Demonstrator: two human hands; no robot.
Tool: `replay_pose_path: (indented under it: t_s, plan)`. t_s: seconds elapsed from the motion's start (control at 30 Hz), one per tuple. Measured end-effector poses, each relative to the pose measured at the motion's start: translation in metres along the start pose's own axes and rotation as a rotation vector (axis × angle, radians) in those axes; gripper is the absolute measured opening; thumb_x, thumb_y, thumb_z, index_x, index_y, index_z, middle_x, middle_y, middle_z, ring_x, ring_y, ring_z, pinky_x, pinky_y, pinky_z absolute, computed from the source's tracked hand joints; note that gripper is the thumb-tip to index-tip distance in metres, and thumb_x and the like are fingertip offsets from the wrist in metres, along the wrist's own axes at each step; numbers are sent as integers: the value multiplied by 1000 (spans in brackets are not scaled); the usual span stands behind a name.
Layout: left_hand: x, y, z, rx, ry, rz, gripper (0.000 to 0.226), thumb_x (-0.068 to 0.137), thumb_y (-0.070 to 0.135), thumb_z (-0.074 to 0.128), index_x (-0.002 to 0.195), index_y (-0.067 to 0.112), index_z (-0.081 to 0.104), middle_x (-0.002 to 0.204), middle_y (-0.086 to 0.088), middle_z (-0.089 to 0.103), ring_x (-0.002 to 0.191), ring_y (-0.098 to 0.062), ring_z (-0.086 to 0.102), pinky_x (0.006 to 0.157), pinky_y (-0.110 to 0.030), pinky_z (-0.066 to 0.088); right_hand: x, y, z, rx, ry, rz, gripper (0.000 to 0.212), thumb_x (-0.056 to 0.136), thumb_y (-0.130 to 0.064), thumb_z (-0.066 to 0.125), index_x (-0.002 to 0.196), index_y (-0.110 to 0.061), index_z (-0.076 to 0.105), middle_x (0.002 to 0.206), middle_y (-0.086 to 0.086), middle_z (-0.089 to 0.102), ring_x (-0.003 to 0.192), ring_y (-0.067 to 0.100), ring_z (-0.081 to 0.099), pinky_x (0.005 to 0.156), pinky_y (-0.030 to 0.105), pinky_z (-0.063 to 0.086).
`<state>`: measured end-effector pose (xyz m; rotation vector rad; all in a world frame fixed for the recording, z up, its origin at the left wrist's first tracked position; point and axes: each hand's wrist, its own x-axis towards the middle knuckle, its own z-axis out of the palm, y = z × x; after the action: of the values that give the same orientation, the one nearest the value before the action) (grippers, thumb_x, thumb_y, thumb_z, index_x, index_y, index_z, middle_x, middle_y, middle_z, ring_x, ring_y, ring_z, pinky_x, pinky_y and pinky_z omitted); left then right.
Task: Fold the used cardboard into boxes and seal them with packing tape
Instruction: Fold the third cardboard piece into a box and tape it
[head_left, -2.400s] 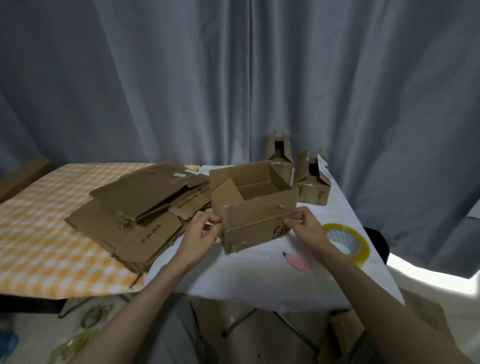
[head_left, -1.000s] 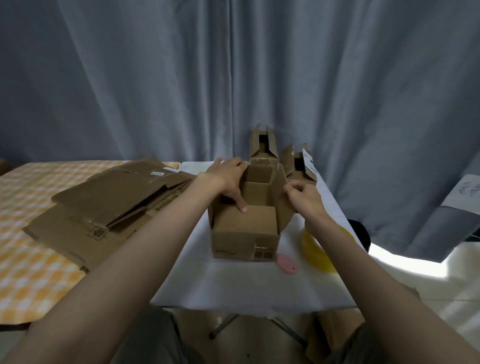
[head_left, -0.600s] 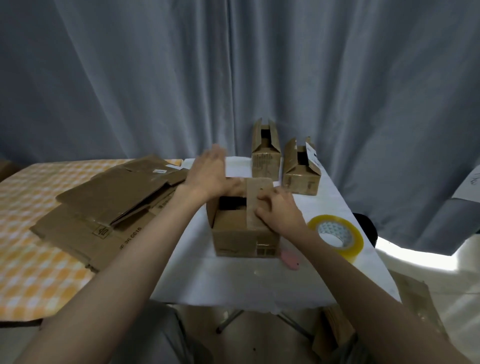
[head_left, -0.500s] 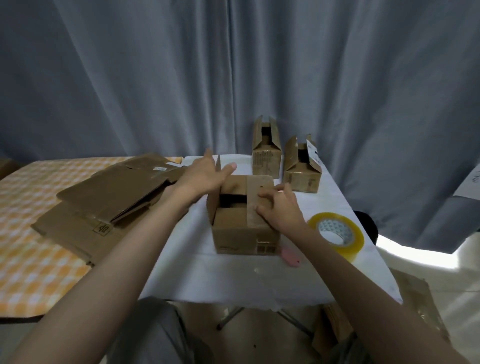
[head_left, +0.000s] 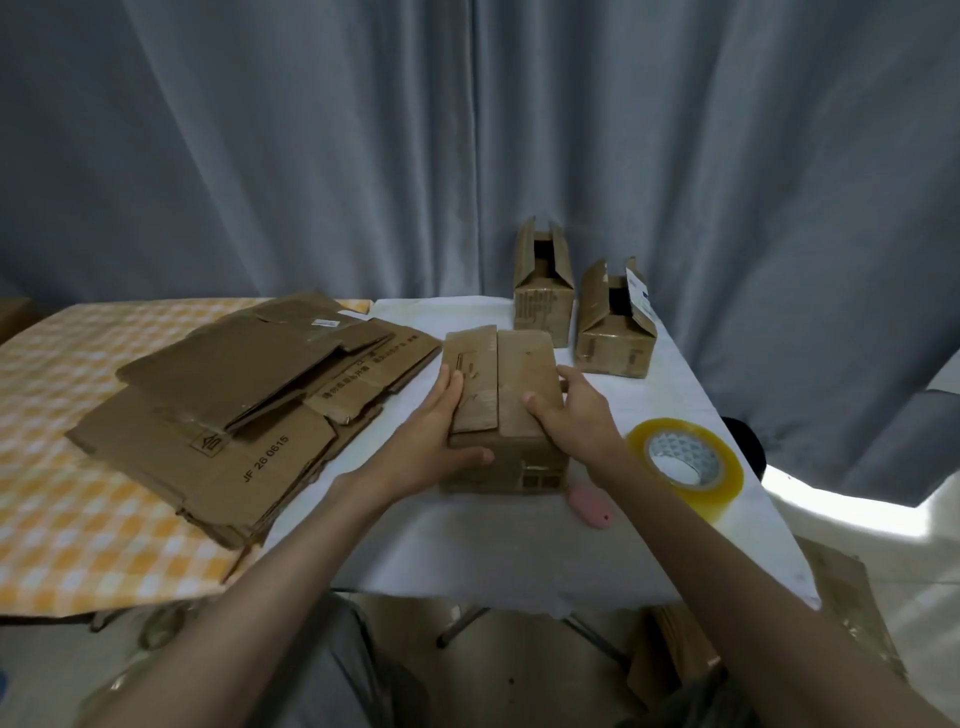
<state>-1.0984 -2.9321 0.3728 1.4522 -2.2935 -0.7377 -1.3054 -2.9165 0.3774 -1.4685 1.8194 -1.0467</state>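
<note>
A small cardboard box (head_left: 524, 364) stands in the middle of the white-covered table (head_left: 467, 551), its two top flaps folded down and meeting along a centre seam. My left hand (head_left: 431, 441) lies against its left side, straight fingers pressing on the left flap and the thumb across the front face. Resting on the right flap is my right hand (head_left: 576, 415), thumb on top and fingers along the right edge. A roll of clear packing tape (head_left: 727, 478) lies flat to the right of the box, untouched. No tape shows on the seam.
A pink cutter (head_left: 589, 506) lies just in front of the box. Two taller boxes (head_left: 543, 306) (head_left: 615, 343) stand open-topped at the back. A stack of flattened cardboard (head_left: 234, 405) covers the left, partly on an orange checked cloth (head_left: 78, 519). Grey curtains hang behind.
My left hand folded the left flap down, so both top flaps now lie shut. My right hand slid from the middle of the top toward the right edge.
</note>
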Motion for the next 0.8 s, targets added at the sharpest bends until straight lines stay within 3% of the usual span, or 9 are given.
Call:
replay_pose_path:
  t_s: [0.17,0.27,0.37,0.43,0.6,0.67,0.8]
  plan:
    - [29,0,-43,-42,230,94,120,74,39,85,160,18,5,167,4,-7,150,-6,3,117,-20,5,36,-32,0,73,117,-152,61,91,-41,65,145,-21,45,130,0,44,115,15,49,102,34,43]
    - [63,-5,-75,11,288,60,118,75,42,84,160,15,6,168,-4,-4,152,-14,5,119,-23,7,72,-60,7,196,95,-161,55,90,-35,67,140,-21,48,127,-3,52,116,14,54,99,31,47]
    - [101,-15,-92,35,292,7,114,77,42,82,160,13,10,166,-8,10,150,-21,16,117,-26,14,108,-72,20,209,29,-128,56,90,-34,67,140,-21,45,132,-2,53,119,16,54,101,33,48]
    - [126,-25,-92,19,258,-23,111,78,41,82,159,11,13,162,-8,21,147,-23,24,116,-26,19,127,-67,26,127,-13,-105,59,91,-39,64,143,-21,44,136,0,44,119,16,49,100,31,45]
    - [172,-44,-67,7,123,-52,98,82,42,78,157,10,23,152,-13,40,138,-29,41,114,-37,34,153,-32,35,-152,-43,-129,65,91,-26,66,149,-12,40,140,6,30,121,17,41,102,19,27]
    - [185,-48,-54,10,124,-42,98,83,42,76,157,13,20,154,-12,35,138,-29,39,114,-38,34,158,-19,38,-244,-19,-171,64,91,-20,66,148,-8,40,141,7,29,126,23,42,103,18,24]
    - [204,-50,-31,66,122,-39,96,91,47,66,159,16,5,165,-5,7,146,-28,27,117,-41,30,168,-4,39,-380,61,-219,55,94,-16,62,145,-7,43,141,7,33,121,28,49,106,34,36]
